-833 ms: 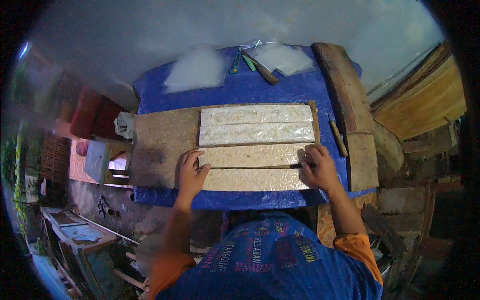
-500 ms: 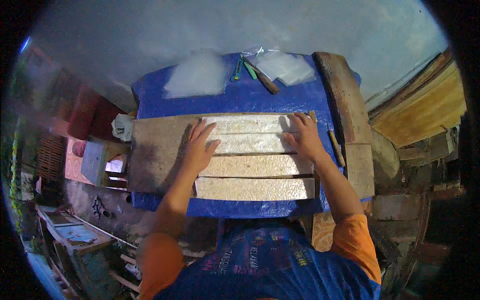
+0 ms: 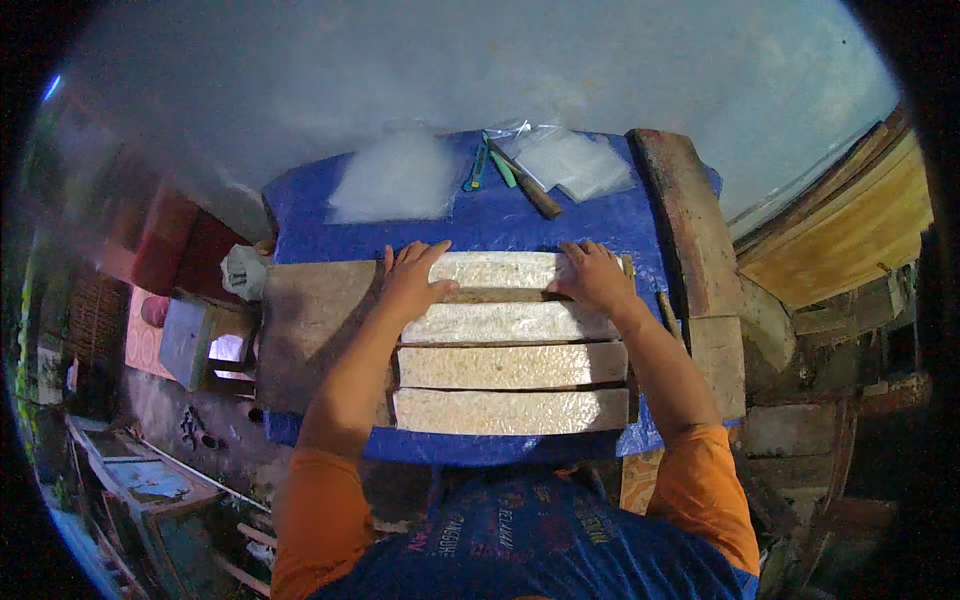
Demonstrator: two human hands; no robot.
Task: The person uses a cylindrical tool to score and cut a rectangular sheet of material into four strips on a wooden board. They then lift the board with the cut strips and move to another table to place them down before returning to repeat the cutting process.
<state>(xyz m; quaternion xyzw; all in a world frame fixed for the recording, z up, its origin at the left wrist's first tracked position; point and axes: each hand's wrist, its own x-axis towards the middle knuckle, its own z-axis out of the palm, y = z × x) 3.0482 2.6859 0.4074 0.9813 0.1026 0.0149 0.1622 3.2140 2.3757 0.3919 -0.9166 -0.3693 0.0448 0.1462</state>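
Observation:
Several long, pale, plastic-wrapped slabs, tempeh by their look, lie crosswise in a row on a wooden board (image 3: 315, 310). My left hand (image 3: 412, 282) grips the left end of the farthest slab (image 3: 503, 268), thumb on its near side and fingers over the far side. At its right end my right hand (image 3: 598, 280) holds it the same way. A strip of board shows between this slab and the second slab (image 3: 510, 322). Closer to me are a yellower third slab (image 3: 515, 366) and the nearest slab (image 3: 510, 411), each with a narrow dark gap before it.
Beneath the board is a blue plastic sheet (image 3: 350, 240). Clear plastic sheets (image 3: 395, 180), a cutter (image 3: 477, 168), a wooden-handled knife (image 3: 540, 200) and more clear plastic (image 3: 575, 165) lie at the back. A thick plank (image 3: 685, 220) runs along the right.
Both hands have closed on the ends of the farthest slab. It has moved away from the second slab, opening a gap between them. The whole view has shifted slightly.

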